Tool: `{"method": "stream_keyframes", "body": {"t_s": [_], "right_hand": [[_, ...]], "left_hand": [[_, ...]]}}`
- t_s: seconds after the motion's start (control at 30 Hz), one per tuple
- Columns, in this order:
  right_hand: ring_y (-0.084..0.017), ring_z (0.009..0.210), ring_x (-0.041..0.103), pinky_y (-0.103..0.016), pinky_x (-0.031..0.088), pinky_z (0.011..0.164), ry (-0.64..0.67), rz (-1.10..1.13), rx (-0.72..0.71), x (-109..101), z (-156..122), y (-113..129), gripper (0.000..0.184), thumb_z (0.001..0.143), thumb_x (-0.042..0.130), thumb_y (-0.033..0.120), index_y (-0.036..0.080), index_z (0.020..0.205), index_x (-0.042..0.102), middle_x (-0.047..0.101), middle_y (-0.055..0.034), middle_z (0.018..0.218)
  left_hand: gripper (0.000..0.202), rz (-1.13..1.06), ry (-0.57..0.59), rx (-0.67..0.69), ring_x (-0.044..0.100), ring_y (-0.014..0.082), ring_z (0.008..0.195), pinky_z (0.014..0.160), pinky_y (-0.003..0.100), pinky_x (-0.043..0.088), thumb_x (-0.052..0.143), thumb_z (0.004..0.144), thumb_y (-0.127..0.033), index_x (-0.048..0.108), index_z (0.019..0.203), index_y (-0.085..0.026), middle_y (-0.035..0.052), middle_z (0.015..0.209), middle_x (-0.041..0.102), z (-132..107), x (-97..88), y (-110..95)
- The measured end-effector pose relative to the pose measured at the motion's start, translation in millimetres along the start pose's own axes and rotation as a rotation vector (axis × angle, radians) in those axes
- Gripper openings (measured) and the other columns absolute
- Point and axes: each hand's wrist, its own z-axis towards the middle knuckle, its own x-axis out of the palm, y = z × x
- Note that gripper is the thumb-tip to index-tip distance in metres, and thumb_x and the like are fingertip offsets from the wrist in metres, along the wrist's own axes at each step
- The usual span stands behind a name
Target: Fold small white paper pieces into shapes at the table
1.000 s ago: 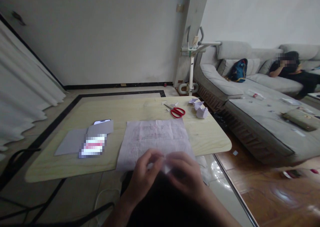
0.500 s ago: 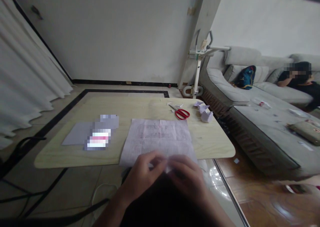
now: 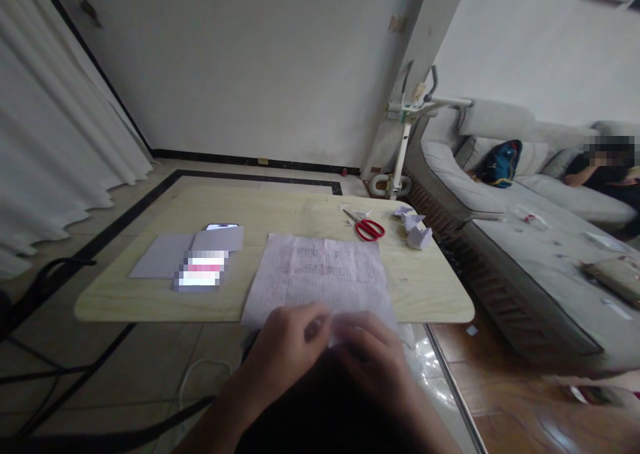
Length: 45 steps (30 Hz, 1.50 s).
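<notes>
My left hand [image 3: 295, 341] and my right hand [image 3: 373, 347] meet at the near edge of the table, fingertips pinched close together. Between them shows a bit of white paper [image 3: 338, 338], mostly covered by the fingers and blurred. Under and beyond the hands lies a large printed sheet [image 3: 320, 267] with fold creases, its near edge hanging over the table edge. Red-handled scissors [image 3: 369, 229] rest past its far right corner, blades pointing away to the left. Several folded paper pieces [image 3: 419, 235] stand in a row at the right.
On the left of the wooden table [image 3: 280, 207] are blank paper sheets [image 3: 163, 257] and a blurred-out bright item [image 3: 203, 269]. Small paper scraps lie by the scissors. A grey sofa [image 3: 530, 267] with a seated person [image 3: 607, 174] is at the right.
The view has shifted slightly, so the table and sofa sit a little further right. Both hands stay together at the table's near edge, fingers moving slightly around the white paper.
</notes>
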Motion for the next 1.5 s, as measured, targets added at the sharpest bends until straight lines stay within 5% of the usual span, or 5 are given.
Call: {"method": "stream_keyframes", "body": {"t_s": [0.77,1.03,1.27,1.5], "right_hand": [[-0.021,0.078,0.059,-0.036,0.046,0.065,-0.011,-0.083,-0.139,-0.5,4.5,4.4,0.037,0.075,0.058,0.004,0.021,0.108,0.056,0.071,-0.0061,0.094],[-0.019,0.072,0.058,-0.034,0.046,0.063,-0.004,-0.04,-0.145,0.3,6.0,8.0,0.024,0.078,0.055,0.008,0.022,0.097,0.058,0.068,-0.0039,0.081],[-0.019,0.073,0.058,-0.035,0.048,0.063,-0.079,-0.067,-0.145,-2.4,7.1,7.4,0.028,0.077,0.057,0.003,0.022,0.099,0.058,0.069,-0.0044,0.085],[-0.02,0.075,0.058,-0.036,0.049,0.064,-0.108,-0.061,-0.15,-3.1,6.6,8.8,0.029,0.08,0.057,0.006,0.023,0.103,0.06,0.069,-0.005,0.086]], "left_hand": [[0.016,-0.194,-0.01,-0.05,0.06,0.0134,0.066,0.06,0.023,0.045,0.049,0.086,-0.023,0.06,0.076,-0.018,-0.0018,0.067,0.063,-4.3,4.7,5.1],[0.016,-0.229,0.028,-0.042,0.059,0.013,0.065,0.06,0.022,0.045,0.051,0.085,-0.022,0.062,0.074,-0.018,-0.002,0.067,0.064,-6.6,4.2,3.8],[0.025,-0.505,0.078,-0.182,0.063,0.0138,0.067,0.059,0.022,0.049,0.049,0.089,-0.038,0.061,0.083,-0.018,0.0014,0.077,0.067,0.7,-2.7,9.1],[0.036,-0.589,0.191,-0.231,0.063,0.0148,0.064,0.054,0.021,0.051,0.047,0.09,-0.047,0.063,0.077,-0.018,0.0017,0.068,0.066,-4.8,12.2,12.4]]}}
